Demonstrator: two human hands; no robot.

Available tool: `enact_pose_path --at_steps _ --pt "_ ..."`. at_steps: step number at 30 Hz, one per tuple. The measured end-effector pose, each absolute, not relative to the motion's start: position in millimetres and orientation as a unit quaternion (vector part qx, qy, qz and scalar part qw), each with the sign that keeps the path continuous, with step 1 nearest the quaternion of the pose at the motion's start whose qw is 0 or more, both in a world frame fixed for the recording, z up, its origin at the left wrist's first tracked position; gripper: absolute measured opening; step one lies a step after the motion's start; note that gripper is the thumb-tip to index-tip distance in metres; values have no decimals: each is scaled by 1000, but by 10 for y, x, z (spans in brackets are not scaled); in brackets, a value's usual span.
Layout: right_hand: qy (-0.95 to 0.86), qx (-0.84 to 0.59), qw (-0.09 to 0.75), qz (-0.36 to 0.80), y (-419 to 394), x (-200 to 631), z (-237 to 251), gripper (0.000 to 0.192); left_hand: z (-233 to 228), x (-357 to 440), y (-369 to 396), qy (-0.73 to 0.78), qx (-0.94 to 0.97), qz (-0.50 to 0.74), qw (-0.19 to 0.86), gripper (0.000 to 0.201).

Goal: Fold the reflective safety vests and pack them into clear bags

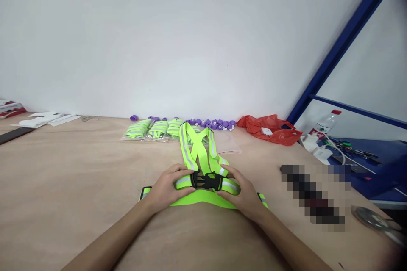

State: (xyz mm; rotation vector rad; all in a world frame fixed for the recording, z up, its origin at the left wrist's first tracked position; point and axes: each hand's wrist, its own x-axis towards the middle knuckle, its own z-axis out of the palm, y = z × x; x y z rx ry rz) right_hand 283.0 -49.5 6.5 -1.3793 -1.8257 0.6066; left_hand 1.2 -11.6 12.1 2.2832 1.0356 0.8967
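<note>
The fluorescent yellow-green reflective harness (pixel 203 197) lies on the table between the two hands, its crossed straps (pixel 198 141) extending to the far side beyond them. On the left, the left hand (pixel 167 187) pinches the front strap (pixel 182 183) beside the black side-release buckle (pixel 213 181), thumb near, fingers far; on the right, the right hand (pixel 243 194) pinches the strap beyond the buckle's other half. Bagged harnesses (pixel 138 129) lie farther off.

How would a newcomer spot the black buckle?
On the tan table, find the neon yellow-green harness with crossed straps. Between the left hand and right hand lies the black buckle. Its dark, exposed prongs set it apart from the bright straps around it.
</note>
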Motion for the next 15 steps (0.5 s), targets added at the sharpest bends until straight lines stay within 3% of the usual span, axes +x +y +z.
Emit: enact_pose_path --at_steps 15 --pt "-726 -535 359 240 -505 2827 54 64 128 15 -182 395 825 317 251 44"
